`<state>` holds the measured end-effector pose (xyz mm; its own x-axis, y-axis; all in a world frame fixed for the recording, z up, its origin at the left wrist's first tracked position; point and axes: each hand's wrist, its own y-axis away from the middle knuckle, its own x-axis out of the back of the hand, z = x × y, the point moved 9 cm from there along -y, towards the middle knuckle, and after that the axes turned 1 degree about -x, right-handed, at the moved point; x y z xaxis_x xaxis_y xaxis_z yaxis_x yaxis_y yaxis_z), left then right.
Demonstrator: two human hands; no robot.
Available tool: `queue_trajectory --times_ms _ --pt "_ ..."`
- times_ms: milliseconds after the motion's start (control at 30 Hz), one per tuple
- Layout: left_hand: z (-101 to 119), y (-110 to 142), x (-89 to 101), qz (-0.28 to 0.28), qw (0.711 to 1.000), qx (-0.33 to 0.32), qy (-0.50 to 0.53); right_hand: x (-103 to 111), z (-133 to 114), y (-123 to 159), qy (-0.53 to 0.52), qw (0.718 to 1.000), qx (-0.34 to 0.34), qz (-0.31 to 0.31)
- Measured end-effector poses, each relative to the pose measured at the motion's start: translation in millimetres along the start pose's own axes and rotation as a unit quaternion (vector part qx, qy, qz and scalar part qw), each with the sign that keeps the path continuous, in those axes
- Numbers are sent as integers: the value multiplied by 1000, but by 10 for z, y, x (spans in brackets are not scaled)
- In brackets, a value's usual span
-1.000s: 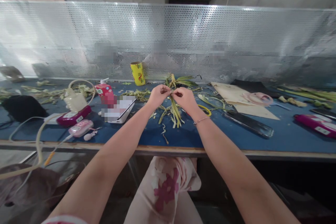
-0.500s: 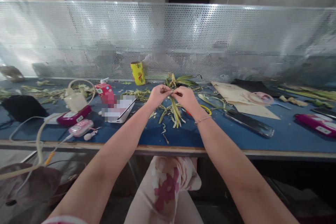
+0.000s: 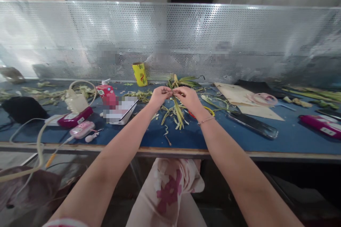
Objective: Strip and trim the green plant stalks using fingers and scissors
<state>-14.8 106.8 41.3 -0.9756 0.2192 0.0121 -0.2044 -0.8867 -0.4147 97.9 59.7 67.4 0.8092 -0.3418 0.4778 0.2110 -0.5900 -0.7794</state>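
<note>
Over the middle of the blue table, my left hand [image 3: 160,96] and my right hand [image 3: 189,97] meet with their fingertips pinched together. What lies between the fingers is too small to make out. Green and pale plant leaves [image 3: 179,115] spread on the table just below the hands, their tips pointing towards me. Behind the fingers lies a bundle of green leaves with pale stalks [image 3: 188,80], partly covered by the hands. A red and yellow ring-shaped thing [image 3: 209,110] shows beside my right wrist.
A yellow can [image 3: 140,74] stands near the perforated metal screen [image 3: 186,28]. To the left are a phone on a white stand [image 3: 124,110], a pink carton [image 3: 106,92] and cables. On the right lie a dark phone [image 3: 253,125], brown paper [image 3: 234,99] and a purple device [image 3: 319,126].
Both hands stay at nearly the same spot, with a slight shift of the fingers and the right wrist. The leaves and other objects look unmoved.
</note>
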Motion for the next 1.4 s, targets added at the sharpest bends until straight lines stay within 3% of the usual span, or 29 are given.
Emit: queue_trajectory --times_ms 200,367,700,933,1133,1400 --pt "15 24 -25 -1 1000 4 14 61 -82 12 47 998 37 23" --pt "60 36 -26 6 1000 -7 5 81 -53 8 50 998 18 35" --pt "210 30 -66 -30 985 -122 -122 37 146 -5 -35 996 -61 46" --pt "254 48 -22 -2 968 -135 -209 109 53 -4 -2 997 -51 63" --pt "273 69 -67 -24 956 -151 -249 158 -10 -7 17 996 -22 79" --pt "267 84 -90 -29 947 -159 -279 167 27 -9 -12 995 -58 82"
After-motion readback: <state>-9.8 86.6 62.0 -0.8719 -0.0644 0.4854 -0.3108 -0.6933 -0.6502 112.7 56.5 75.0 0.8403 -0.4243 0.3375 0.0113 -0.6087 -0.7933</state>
